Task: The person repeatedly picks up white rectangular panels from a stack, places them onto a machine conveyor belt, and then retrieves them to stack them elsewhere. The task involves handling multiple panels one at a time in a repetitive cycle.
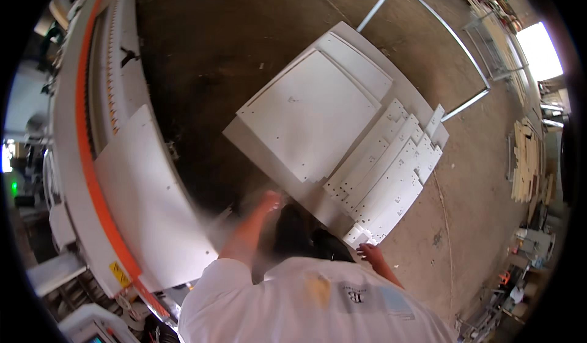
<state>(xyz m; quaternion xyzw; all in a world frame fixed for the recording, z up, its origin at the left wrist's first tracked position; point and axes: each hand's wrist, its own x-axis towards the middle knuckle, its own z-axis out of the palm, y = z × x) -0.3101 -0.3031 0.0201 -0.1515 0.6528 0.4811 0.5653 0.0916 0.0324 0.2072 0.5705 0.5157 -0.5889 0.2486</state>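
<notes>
My left hand (269, 202) is in front of my body, short of the pallet-like board's near edge. Motion smears it, so its fingers cannot be read. To the right, my right hand (369, 253) hangs beside the near end of the drilled white strips (382, 184), its fingers partly spread and nothing visible in them. Those strips lie side by side in overlapping rows, dotted with small dark holes. Beside them, large white panels (312, 114) are stacked on a bigger flat base board (275, 162).
A long machine with an orange stripe (92, 184) runs along my left, a large white panel (147, 202) resting on it. Beyond the stack a metal frame (443, 16) lies on the brown concrete floor (202, 43). Wooden strips (526, 159) are piled at the far right.
</notes>
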